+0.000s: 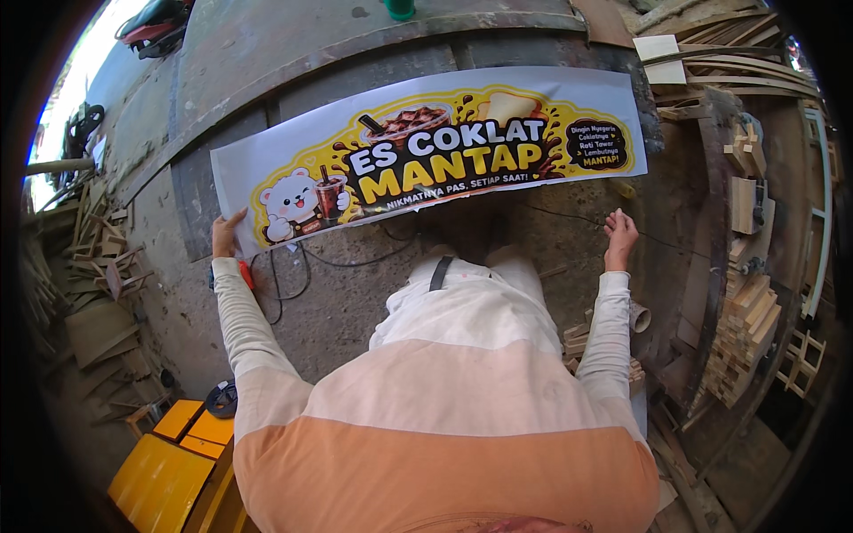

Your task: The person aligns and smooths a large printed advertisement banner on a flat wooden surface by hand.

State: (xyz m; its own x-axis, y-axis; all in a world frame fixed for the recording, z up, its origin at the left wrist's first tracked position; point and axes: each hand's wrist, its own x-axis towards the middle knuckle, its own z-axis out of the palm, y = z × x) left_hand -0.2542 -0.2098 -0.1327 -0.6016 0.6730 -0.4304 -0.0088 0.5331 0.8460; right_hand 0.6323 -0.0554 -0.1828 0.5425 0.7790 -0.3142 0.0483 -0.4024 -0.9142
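A long white vinyl banner (410, 201) lies across a dark worktop (369, 74). Its yellow-edged print shows a cartoon white bear, an iced chocolate drink, a piece of bread and large lettering. My left hand (228, 233) pinches the banner's lower left corner, thumb on top. Off the lower right part of the banner, my right hand (620, 238) is raised with its fingers curled together. Whatever sits between those fingers, if anything, is too small to make out.
Wood strips (742, 333) are stacked at the right, with more slats (737, 58) at the far right. Scrap wood (102, 258) lies at the left. A yellow panel (160, 480) stands at lower left. A black cable (351, 264) crosses the ground. A green container (400, 9) stands at the far edge.
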